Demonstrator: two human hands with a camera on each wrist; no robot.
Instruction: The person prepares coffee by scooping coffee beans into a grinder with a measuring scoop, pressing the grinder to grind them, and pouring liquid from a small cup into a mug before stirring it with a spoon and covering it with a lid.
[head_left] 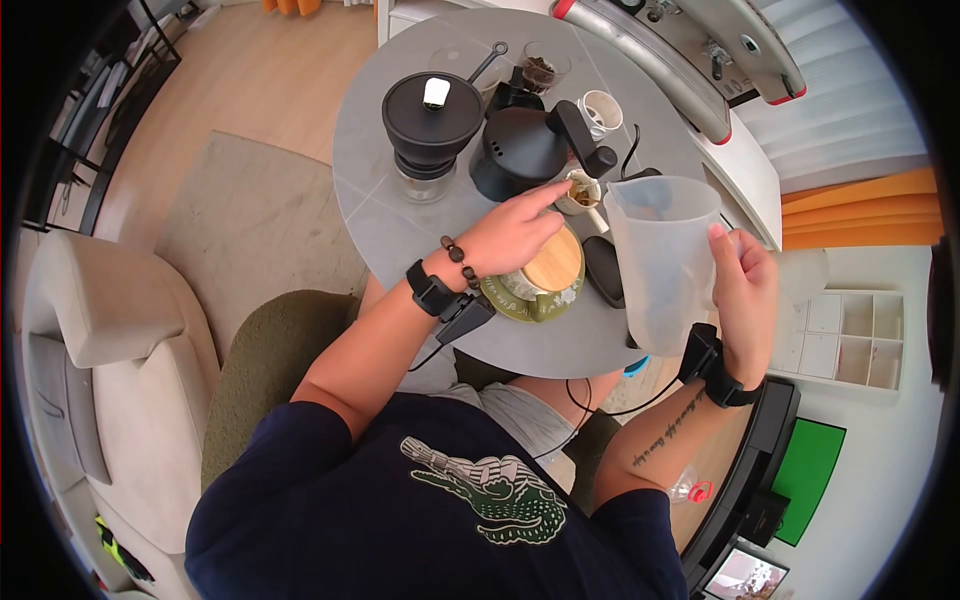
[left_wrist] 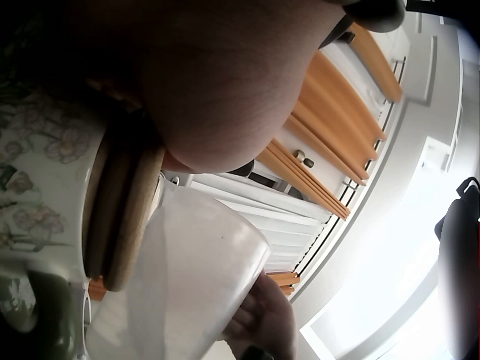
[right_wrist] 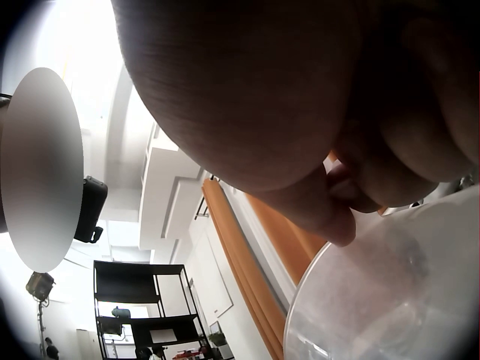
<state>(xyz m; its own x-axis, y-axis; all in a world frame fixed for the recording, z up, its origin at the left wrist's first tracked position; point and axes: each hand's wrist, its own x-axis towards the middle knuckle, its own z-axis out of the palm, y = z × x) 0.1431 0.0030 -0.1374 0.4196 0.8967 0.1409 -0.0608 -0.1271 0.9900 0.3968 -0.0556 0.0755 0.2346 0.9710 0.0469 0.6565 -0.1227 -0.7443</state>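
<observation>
My right hand grips a translucent plastic pitcher at its right side, and the pitcher stands up beside the table's right edge. In the right wrist view the thumb and fingers are close at the pitcher's rim. My left hand reaches over the table with its index finger stretched toward a small white cup with yellowish-brown contents. Below that hand is a floral pot with a wooden lid, set on a green saucer. The left wrist view shows the lid's edge close to the hand.
A black grinder-like container and a black kettle stand left of the cup. Behind them are a glass of dark grounds and a white mug. A dark dish lies between pot and pitcher. The grey table is round.
</observation>
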